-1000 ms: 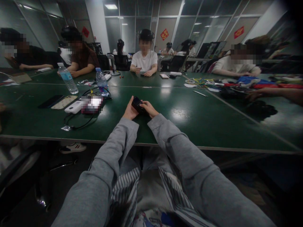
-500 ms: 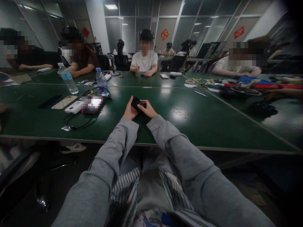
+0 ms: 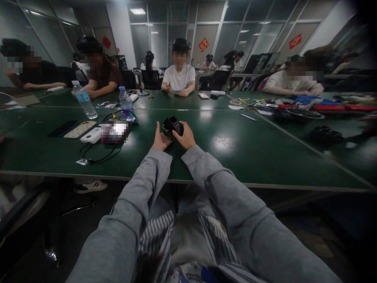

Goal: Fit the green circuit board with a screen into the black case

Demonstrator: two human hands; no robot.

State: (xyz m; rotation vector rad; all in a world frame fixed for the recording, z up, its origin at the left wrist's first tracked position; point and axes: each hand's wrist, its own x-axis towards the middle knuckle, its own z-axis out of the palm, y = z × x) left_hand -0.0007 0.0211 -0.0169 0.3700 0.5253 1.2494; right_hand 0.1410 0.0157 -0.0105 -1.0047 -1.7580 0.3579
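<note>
A small black box-shaped device (image 3: 174, 125) is held up over the green table, tilted, with a flat dark panel on its upper side. My right hand (image 3: 186, 136) is closed on its right side, thumb across the near face. My left hand (image 3: 160, 139) is under its lower left, palm turned up, thumb raised away from the device and the fingers partly hidden beneath it. Some thin light-coloured edges show between the device and my left palm, too small to make out.
To the left lie two phones (image 3: 80, 129), a white power bank (image 3: 91, 134), a black cable (image 3: 103, 155) and two water bottles (image 3: 85, 100). A pen (image 3: 248, 117) and tangled cables (image 3: 255, 103) are right. A person (image 3: 179, 76) sits opposite. The table's near edge (image 3: 235, 184) is before me.
The black device has been raised and tilted between my hands. My left thumb has come off it and points up, while my right hand has wrapped further around its side.
</note>
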